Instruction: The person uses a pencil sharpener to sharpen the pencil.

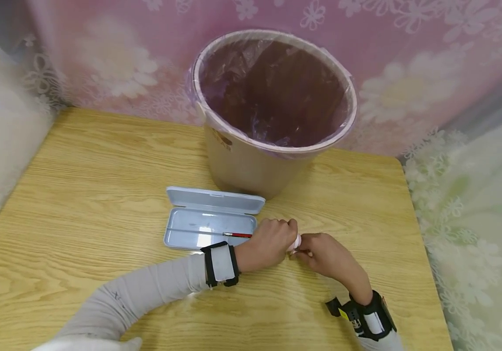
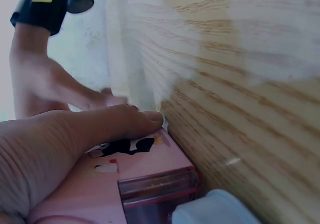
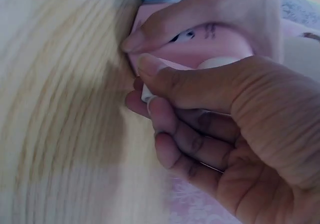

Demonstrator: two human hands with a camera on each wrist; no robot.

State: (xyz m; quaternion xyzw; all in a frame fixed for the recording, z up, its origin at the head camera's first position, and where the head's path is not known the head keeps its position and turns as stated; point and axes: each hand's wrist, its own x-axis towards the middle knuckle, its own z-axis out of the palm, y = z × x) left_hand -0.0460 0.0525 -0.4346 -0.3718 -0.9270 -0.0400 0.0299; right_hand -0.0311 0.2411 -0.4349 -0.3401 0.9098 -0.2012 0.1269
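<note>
Table [image 1: 101, 170], wood-grained, bears a plastic-lined bin [image 1: 251, 170]; before the bin is an open pale-blue case [image 1: 193, 219], lid [image 1: 215, 201] raised; left hand [image 1: 270, 243] grasps a pink box [image 2: 160, 156]; right hand [image 1: 331, 256], opposite, pinches with thumb and fingers; the pink box is just beside the case; 1 red stick [image 1: 239, 235] lies in the case, partly hidden by the left hand; 1 small white piece [image 3: 145, 93], beside the box, is held in the right hand's pinch.

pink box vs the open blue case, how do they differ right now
The pink box has a printed pattern; the blue case looks plain. The left hand grips the box, while the case lies with its lid raised. The box looks blocky, the case long and shallow. Both appear to rest on the table.
</note>
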